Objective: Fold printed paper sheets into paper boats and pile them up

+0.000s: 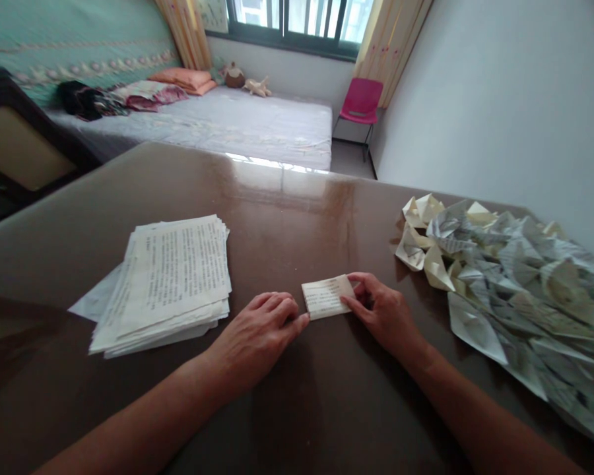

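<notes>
A small folded piece of printed paper (329,298) is held just above or on the brown table, with lines of text on its upper face. My right hand (383,313) pinches its right edge, thumb on top and fingers behind. At the lower left corner of the paper is my left hand (264,330), fingers curled and the thumb tip against that corner. Left of it lies a stack of printed sheets (178,274), slightly fanned. Folded paper boats (515,277), white and cream, are heaped on the right.
The glossy brown table (287,224) reaches toward a bed (277,128). A dark-framed chair (24,142) stands at the left, and a pink chair (361,99) by the right wall. Orange pillows (185,79) lie on the bed beneath the window.
</notes>
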Available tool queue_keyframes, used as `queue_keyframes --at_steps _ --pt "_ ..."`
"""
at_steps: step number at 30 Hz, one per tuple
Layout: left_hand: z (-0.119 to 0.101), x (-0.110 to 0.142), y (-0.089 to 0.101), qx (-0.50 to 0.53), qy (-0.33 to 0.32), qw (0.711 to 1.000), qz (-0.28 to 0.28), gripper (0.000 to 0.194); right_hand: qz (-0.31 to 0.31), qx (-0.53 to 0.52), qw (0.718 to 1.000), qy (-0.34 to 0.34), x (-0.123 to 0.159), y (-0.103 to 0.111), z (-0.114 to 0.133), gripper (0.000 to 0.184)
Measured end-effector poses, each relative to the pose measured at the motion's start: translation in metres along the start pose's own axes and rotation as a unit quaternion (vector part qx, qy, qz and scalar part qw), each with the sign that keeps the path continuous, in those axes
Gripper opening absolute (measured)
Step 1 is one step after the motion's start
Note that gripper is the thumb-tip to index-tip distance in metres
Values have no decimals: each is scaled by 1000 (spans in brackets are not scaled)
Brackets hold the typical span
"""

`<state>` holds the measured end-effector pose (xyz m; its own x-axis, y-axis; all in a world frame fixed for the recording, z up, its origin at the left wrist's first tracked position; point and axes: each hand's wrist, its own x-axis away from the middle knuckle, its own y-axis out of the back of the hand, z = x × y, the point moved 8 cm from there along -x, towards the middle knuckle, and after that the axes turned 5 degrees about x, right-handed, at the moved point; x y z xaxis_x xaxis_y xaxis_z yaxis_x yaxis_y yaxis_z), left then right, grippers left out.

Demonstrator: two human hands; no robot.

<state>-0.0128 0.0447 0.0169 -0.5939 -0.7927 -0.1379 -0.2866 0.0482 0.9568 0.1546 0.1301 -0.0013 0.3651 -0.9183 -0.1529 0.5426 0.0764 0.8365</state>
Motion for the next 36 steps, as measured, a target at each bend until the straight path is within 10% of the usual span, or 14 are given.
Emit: queue_keyframes --at_steps 10,15,36 --pt "-12 -1 11 -25 -2 992 -120 32 8 29 999 11 -1 -4 -1 31" --pt "-25 -4 -12 -46 -24 996 -73 57 5 28 1000 13 -1 -3 1 31" --pt "-20 -3 -20 -62 3 997 -43 56 -4 56 998 26 -2 -5 0 32"
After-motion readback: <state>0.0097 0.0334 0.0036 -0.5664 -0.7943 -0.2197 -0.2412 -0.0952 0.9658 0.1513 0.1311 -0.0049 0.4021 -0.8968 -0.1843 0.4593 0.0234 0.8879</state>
